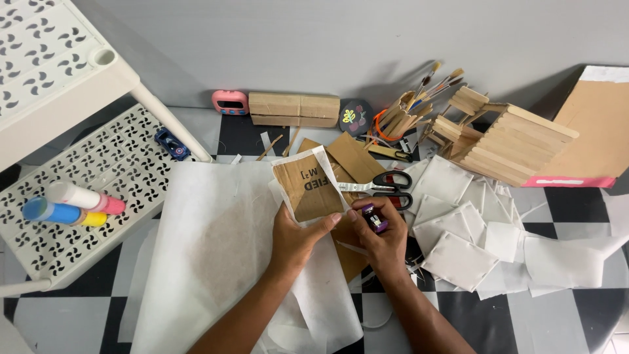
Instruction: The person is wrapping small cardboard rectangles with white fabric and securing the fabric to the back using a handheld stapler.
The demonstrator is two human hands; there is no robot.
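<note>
Cardboard piece being wrapped in white paper

The cardboard piece point(308, 187) is held by the left hand point(298, 239); the purple glue stick point(374, 219), beside the scissors point(386, 187), is gripped in the right hand point(383, 242); edges are best pressed flat.

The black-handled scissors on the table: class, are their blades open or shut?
Shut. The black-handled scissors lie flat by the brown cardboard piece; their silver blades show as one strip and the two handle loops sit close together.

A: Identify the support surface.
B: Black-and-white checkered floor point(563, 203).
A: Items lying directly on it?
B: Large white paper sheet point(209, 255), scissors point(386, 185), white paper-covered squares point(458, 262), craft-stick house point(504, 144), white perforated rack point(98, 170).
</note>
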